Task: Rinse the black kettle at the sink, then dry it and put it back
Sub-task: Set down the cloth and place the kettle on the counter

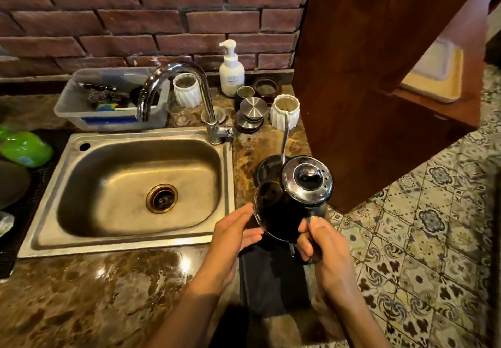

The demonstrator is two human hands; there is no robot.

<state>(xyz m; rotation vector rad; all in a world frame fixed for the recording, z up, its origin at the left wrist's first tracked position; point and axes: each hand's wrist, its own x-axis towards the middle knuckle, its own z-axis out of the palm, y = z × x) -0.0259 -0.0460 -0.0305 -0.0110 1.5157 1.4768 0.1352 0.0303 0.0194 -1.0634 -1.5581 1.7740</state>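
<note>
Head view: black kettle (287, 206) held tilted above the bench's (95, 307) front right corner, right of the sink (130, 193). Right hand (322, 244) clenched around its handle. Left hand (233, 231) flat against its base, fingers extended. Dark cloth (271, 280) lies beneath, draped over the bench's front edge.

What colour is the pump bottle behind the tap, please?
White pump bottle, head view.

Black kettle (287, 212); red brick wall (135, 8); brown marbled counter (95, 293); patterned floor tiles (433, 239).
</note>
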